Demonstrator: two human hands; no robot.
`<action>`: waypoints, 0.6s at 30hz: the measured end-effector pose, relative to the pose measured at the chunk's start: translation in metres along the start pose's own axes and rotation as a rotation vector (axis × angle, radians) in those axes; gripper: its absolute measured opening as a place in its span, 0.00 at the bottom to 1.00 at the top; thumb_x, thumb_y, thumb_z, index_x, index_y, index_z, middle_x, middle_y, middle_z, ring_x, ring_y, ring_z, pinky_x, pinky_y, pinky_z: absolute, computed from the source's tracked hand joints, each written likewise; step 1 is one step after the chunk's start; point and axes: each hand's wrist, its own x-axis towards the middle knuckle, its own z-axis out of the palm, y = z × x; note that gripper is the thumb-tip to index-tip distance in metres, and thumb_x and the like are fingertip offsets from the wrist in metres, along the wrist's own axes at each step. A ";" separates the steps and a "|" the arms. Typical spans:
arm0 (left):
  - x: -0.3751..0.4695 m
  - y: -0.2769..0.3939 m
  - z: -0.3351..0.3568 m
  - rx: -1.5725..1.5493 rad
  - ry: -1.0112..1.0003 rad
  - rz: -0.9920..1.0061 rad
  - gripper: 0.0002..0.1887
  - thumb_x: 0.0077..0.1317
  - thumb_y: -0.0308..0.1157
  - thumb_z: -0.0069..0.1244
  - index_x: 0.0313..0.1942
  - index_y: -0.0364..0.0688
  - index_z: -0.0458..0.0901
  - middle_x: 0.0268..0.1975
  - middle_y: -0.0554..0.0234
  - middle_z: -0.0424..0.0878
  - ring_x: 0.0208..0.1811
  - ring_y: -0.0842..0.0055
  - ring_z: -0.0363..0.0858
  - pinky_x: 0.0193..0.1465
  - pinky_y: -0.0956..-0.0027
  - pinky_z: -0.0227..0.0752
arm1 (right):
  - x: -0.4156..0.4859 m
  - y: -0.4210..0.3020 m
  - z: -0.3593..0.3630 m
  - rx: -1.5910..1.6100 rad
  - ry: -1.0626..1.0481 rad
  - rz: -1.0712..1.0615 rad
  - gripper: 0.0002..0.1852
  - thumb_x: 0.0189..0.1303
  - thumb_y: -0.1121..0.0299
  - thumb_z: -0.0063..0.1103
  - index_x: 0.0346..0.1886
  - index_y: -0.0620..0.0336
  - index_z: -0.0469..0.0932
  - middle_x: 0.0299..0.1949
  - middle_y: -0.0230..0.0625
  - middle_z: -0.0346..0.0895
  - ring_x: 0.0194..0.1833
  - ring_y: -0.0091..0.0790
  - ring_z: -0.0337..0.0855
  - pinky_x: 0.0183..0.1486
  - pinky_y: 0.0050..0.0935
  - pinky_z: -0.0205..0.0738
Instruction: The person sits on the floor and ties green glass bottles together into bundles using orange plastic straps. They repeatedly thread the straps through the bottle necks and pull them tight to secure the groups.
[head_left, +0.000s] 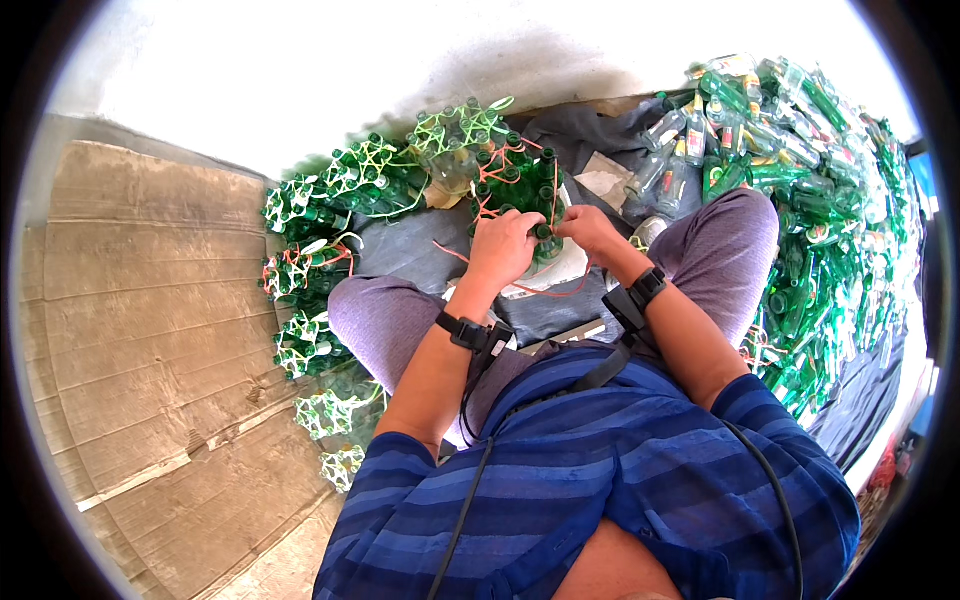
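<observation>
Upright green glass bottles (529, 184) stand in a cluster before me, and orange-red plastic strapping (501, 169) winds around their necks. My left hand (504, 241) is at the near left of the cluster, its fingertips by a bottle neck; the exact grip is hidden. On the near right side, my right hand (589, 229) pinches the strapping between thumb and fingers. A loose length of the strap hangs in a loop below both hands, over a white sheet (551, 279) under the bottles.
Bundles of bottles tied with green strap (459, 124) and white strap (300, 341) curve around on the left. A large heap of loose glass bottles (817, 195) lies at right. Flattened cardboard (150, 300) covers the left floor. A pale wall (300, 67) rises behind.
</observation>
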 end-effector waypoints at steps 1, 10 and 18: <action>0.000 0.001 -0.001 -0.003 -0.003 0.001 0.14 0.61 0.29 0.58 0.48 0.48 0.88 0.38 0.57 0.86 0.39 0.56 0.87 0.43 0.53 0.79 | 0.000 0.001 0.000 0.005 0.004 0.005 0.09 0.54 0.69 0.73 0.28 0.62 0.81 0.23 0.27 0.75 0.26 0.23 0.71 0.27 0.32 0.64; 0.018 -0.015 -0.025 -0.481 0.025 -0.199 0.16 0.66 0.22 0.52 0.54 0.38 0.85 0.37 0.59 0.86 0.36 0.74 0.86 0.43 0.69 0.79 | 0.009 -0.008 -0.005 -0.140 -0.012 -0.039 0.12 0.53 0.67 0.75 0.25 0.63 0.82 0.21 0.26 0.73 0.26 0.23 0.69 0.28 0.33 0.64; 0.014 -0.017 -0.024 -0.130 0.257 -0.024 0.09 0.63 0.22 0.57 0.44 0.40 0.87 0.43 0.56 0.86 0.46 0.63 0.85 0.52 0.62 0.79 | 0.010 -0.003 -0.005 -0.168 0.054 -0.040 0.16 0.51 0.62 0.80 0.24 0.62 0.81 0.20 0.28 0.74 0.25 0.26 0.70 0.29 0.36 0.65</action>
